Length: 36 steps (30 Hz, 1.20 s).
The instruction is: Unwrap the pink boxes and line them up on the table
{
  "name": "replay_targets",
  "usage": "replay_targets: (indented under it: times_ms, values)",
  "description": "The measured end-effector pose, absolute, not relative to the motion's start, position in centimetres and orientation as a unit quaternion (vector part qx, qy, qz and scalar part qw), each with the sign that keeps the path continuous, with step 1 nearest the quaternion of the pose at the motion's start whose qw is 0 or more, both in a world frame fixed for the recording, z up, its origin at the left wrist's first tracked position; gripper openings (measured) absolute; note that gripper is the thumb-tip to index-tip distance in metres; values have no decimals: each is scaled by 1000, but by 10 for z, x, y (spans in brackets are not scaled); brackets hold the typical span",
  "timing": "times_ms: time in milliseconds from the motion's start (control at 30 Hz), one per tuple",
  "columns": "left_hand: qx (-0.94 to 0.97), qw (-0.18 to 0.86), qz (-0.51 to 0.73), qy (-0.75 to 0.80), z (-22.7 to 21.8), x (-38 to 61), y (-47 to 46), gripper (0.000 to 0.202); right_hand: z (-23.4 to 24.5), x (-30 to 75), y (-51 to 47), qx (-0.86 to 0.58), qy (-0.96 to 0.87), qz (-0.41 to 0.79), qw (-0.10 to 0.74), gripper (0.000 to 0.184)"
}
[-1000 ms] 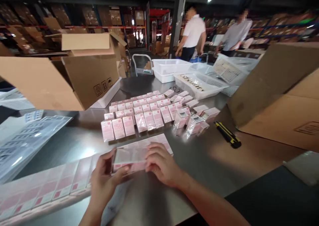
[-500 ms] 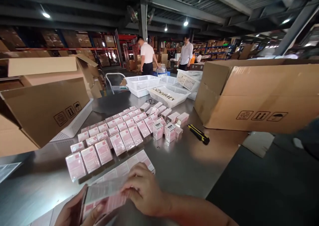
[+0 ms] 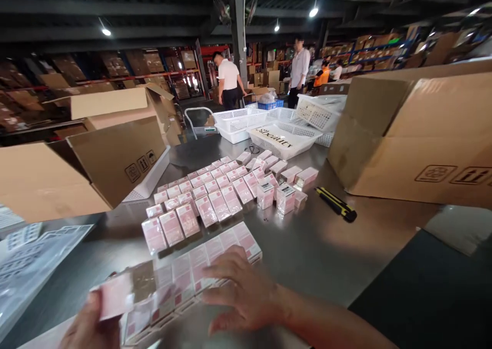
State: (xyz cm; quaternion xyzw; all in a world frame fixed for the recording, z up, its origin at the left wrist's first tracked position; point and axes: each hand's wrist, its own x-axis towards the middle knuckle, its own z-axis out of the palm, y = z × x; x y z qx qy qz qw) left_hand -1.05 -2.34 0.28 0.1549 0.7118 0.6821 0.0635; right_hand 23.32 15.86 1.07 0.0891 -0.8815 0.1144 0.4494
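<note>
The left hand [image 3: 86, 326] is gripping a pink box [image 3: 115, 293] at the near left, its thumb lying over the edge. Just to the right of that box a brownish patch is showing, too blurred for me to make out. The right hand [image 3: 248, 293] is holding nothing that I can see; its fingers are spreading loosely over a row of boxes [image 3: 186, 269], and I can't tell whether they are touching it. That row is lying slantwise on the metal surface [image 3: 295, 257], its far end pointing away to the right.

Beyond it a block of smaller-looking boxes [image 3: 219, 204] is standing in close ranks, shining under clear wrap, with a few looser ones sitting at its right, two of them wearing barcode labels on top. A black and yellow cutter [image 3: 336, 204] is lying near those. Brown cartons are flanking everything: an open left carton [image 3: 115, 157] by a white basket [image 3: 154, 177], and a right carton [image 3: 415, 139]. Plastic sheets [image 3: 38, 267] are resting at the left. Further back, white trays [image 3: 265, 138] are crowding the far edge, and two people [image 3: 230, 77] in pale shirts are standing behind.
</note>
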Motion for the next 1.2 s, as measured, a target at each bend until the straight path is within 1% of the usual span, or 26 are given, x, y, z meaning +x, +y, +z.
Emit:
replay_targets:
  times_ms: [33,100,133,200,267,333,433,533,633,700,733,833,933,1033,1100,1200]
  values:
    - [150,69,665,728,2,0,-21,45,12,233,157,90,-875,91,467,34]
    - [145,91,620,766,3,25,-12,55,15,232,155,92,-871,52,480,22]
    - [146,108,590,786,4,36,-7,62,16,232,155,91,-875,40,475,16]
    - [145,130,541,818,10,53,1,74,18,232,153,85,-887,29,453,10]
    - [133,132,525,830,16,59,3,79,18,232,151,88,-891,29,444,6]
    - [114,141,524,832,16,55,2,78,18,232,149,87,-891,32,444,4]
    - [94,175,553,809,7,34,-4,70,16,231,148,89,-898,22,430,8]
    - [64,167,620,764,-2,15,-6,60,14,233,151,97,-914,0,393,7]
    - [78,152,648,742,-4,12,-5,55,12,236,156,54,-940,-9,338,10]
    - [96,156,634,751,-6,20,-3,56,10,238,159,11,-953,26,302,7]
    - [100,154,626,758,-7,25,-1,58,9,239,160,-10,-956,53,287,13]
    - [104,136,611,772,-12,37,3,63,7,239,160,-61,-950,138,272,39]
    - [90,95,632,763,-17,39,5,65,9,238,155,-104,-928,234,272,54]
    - [67,53,677,731,-18,38,6,61,12,236,148,-149,-877,361,280,62]
    - [75,58,696,712,-17,42,10,59,10,233,145,-172,-829,435,305,66]
    - [94,69,727,676,-13,54,18,58,4,226,148,-196,-738,547,343,63]
